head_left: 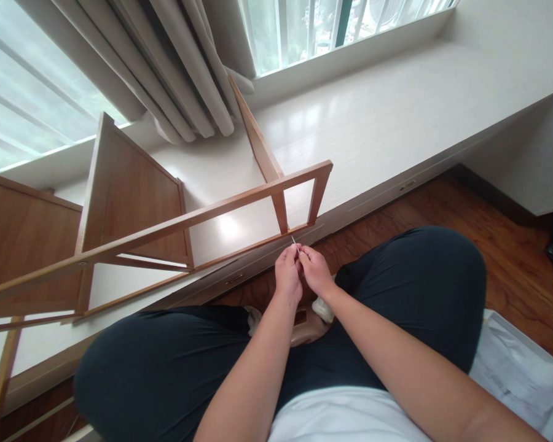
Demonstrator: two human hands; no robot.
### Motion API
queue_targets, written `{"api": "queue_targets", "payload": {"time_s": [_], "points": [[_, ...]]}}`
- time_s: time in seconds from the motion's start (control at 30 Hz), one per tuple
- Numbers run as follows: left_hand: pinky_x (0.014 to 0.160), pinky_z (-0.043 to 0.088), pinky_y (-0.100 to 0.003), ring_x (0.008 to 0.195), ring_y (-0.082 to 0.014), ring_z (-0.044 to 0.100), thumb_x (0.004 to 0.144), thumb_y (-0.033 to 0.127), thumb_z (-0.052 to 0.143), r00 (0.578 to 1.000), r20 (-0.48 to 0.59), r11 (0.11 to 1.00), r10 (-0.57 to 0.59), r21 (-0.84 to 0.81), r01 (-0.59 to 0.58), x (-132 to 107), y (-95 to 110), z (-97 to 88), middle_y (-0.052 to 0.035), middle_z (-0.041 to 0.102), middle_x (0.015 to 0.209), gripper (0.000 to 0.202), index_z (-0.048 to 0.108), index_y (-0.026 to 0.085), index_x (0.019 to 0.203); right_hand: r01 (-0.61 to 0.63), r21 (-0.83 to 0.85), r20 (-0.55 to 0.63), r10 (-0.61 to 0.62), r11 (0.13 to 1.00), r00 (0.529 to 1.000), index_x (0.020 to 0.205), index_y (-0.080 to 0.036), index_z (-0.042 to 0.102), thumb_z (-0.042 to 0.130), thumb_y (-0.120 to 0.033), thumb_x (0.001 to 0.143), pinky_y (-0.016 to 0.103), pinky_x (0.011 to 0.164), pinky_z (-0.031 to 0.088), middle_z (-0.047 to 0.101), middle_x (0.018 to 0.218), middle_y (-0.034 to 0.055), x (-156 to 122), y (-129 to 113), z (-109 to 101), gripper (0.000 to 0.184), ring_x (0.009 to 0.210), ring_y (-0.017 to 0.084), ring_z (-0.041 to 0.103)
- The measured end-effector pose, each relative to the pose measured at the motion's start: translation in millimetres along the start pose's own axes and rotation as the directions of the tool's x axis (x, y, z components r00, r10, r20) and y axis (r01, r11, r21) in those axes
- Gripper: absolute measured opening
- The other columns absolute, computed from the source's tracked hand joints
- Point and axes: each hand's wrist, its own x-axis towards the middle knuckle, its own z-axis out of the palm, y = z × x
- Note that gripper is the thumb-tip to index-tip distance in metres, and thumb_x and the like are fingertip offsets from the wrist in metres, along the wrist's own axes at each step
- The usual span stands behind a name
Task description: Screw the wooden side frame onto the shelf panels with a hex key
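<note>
A brown wooden shelf frame lies on its side across the white ledge, with its near rail closest to me. My left hand is closed, its fingertips pinching a thin metal rod just below that rail. Beside it, my right hand is closed too, fingers on the same rod. The rod's tip points at the rail near the foot of a crosspiece. Whether the tip sits in the wood, and what kind of tool it is, I cannot tell. Fingers hide its lower end.
Wooden panels stand inside the frame at left. The white ledge runs beneath the windows, and grey curtains hang behind. A brown plastic stool is between my legs. At lower right lies a white box with plastic wrapping.
</note>
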Motion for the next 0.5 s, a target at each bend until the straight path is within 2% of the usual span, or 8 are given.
{"api": "queue_targets", "payload": {"time_s": [0.17, 0.27, 0.4, 0.5], "points": [[0.047, 0.031, -0.020, 0.050, -0.0061, 0.050, 0.065, 0.034, 0.088, 1.000, 0.003, 1.000, -0.006, 0.030, 0.006, -4.0, 0.9, 1.3, 0.0020, 0.063, 0.060, 0.030, 0.074, 0.012, 0.081, -0.023, 0.081, 0.009, 0.022, 0.996, 1.000, 0.071, -0.024, 0.055, 0.047, -0.040, 0.095, 0.027, 0.051, 0.038, 0.055, 0.057, -0.0037, 0.9, 2.5, 0.9, 0.030, 0.050, 0.015, 0.049], [0.043, 0.023, -0.020, 0.044, -0.0056, 0.045, 0.065, 0.036, 0.088, 1.000, 0.004, 0.999, -0.008, 0.039, 0.007, -5.9, 2.0, 2.5, 0.0044, 0.058, 0.054, 0.031, 0.072, 0.013, 0.081, -0.041, 0.128, 0.008, 0.041, 0.991, 0.999, 0.072, -0.024, 0.053, 0.046, -0.040, 0.096, 0.027, 0.047, 0.038, 0.054, 0.055, -0.0043, 0.8, 1.7, 1.6, 0.030, 0.046, 0.014, 0.047], [0.043, 0.022, -0.021, 0.042, -0.0057, 0.040, 0.066, 0.037, 0.086, 1.000, 0.015, 0.999, -0.012, 0.041, 0.012, -6.8, 3.6, 4.5, 0.0062, 0.052, 0.049, 0.030, 0.072, 0.014, 0.080, -0.034, 0.165, -0.009, 0.036, 0.986, 0.999, 0.075, -0.025, 0.051, 0.046, -0.041, 0.097, 0.026, 0.046, 0.039, 0.056, 0.056, -0.0047, -0.6, -0.9, 1.1, 0.027, 0.045, 0.014, 0.047], [0.044, 0.026, -0.021, 0.043, -0.0058, 0.041, 0.066, 0.038, 0.086, 0.999, 0.030, 0.999, -0.012, 0.033, 0.011, -6.0, 5.3, 5.3, 0.0049, 0.054, 0.051, 0.031, 0.073, 0.014, 0.080, 0.000, 0.155, -0.048, 0.008, 0.988, 0.999, 0.077, -0.025, 0.050, 0.048, -0.042, 0.097, 0.026, 0.049, 0.041, 0.057, 0.059, -0.0048, -2.2, -2.1, -0.1, 0.027, 0.048, 0.013, 0.049]]}}
